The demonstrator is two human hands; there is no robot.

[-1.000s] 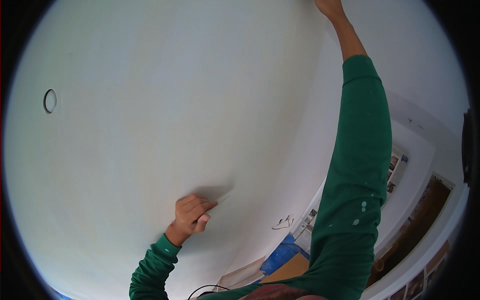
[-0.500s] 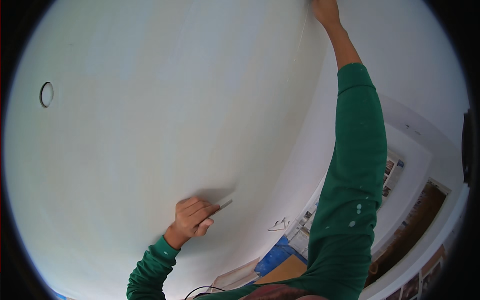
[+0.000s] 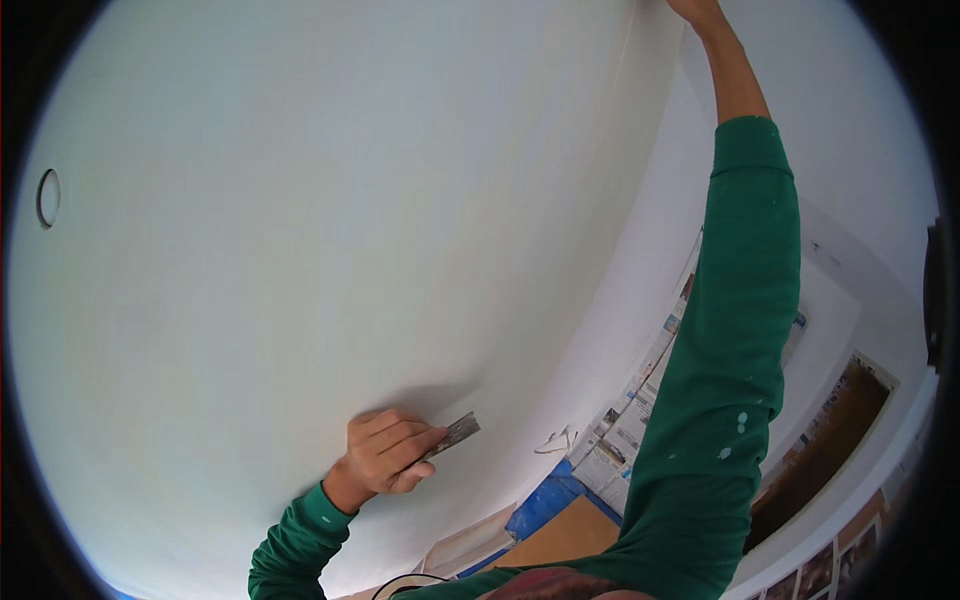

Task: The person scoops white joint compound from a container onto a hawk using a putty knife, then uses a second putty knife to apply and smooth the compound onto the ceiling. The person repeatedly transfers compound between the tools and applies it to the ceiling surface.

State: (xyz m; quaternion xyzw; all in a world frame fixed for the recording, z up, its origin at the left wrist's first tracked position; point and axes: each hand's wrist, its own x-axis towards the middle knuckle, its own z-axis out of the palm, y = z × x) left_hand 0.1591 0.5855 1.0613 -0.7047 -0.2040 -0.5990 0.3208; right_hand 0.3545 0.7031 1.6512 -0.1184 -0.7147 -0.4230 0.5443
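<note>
Near the lower middle, my left hand (image 3: 393, 450) is closed around a small putty knife (image 3: 461, 429). The flat grey blade sticks out past the thumb and fingers, toward the right, close to the pale wall surface (image 3: 330, 260). My right arm, in a green sleeve with white spatters, stretches up to the top edge. Only the wrist side of my right hand (image 3: 693, 10) shows there, beside the corner where two pale surfaces meet. Its fingers, and anything in them, are cut off by the frame.
A round opening with a dark rim (image 3: 49, 199) sits far left. Loose wires (image 3: 554, 441) stick out near the corner. Newspaper sheets (image 3: 612, 440), blue sheeting (image 3: 545, 500) and a brown board (image 3: 560, 535) lie low right. A long recess (image 3: 825, 450) is at the right.
My right hand has shifted right and further up out of the frame. My left hand is slightly lower, and the putty knife has turned to show more of its blade. The view has shifted.
</note>
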